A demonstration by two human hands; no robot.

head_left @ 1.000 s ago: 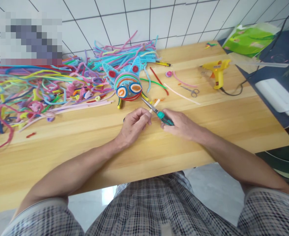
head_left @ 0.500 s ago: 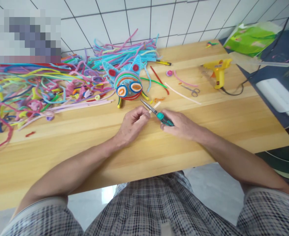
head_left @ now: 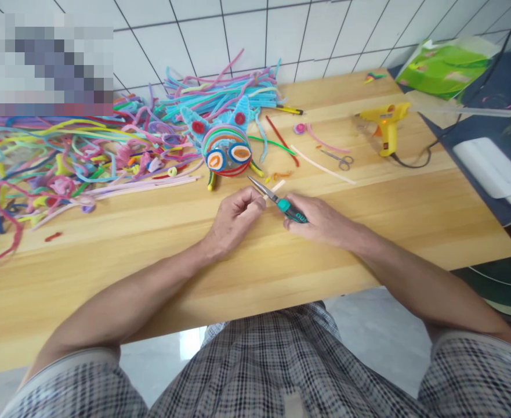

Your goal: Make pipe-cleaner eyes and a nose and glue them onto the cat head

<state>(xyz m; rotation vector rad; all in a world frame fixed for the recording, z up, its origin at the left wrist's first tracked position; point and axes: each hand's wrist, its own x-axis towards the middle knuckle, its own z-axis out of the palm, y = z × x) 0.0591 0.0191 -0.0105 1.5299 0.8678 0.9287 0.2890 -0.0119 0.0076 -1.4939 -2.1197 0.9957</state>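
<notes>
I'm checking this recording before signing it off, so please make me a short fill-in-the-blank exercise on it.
The right hand holds a pair of ____.
A pale strip is pinched in the ____ hand.
The figure has round ____ ear spots.
The glue gun is ____.

Missing words: pliers; left; red; yellow.

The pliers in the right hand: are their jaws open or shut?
Shut or nearly so: the pliers in the right hand taper to one tip. Whether they pinch the pale strip, I cannot tell.

Bright, soft light; glare on the floor (head_left: pixel 192 345); upper-left patch (head_left: pixel 55 65) pixelated.
</notes>
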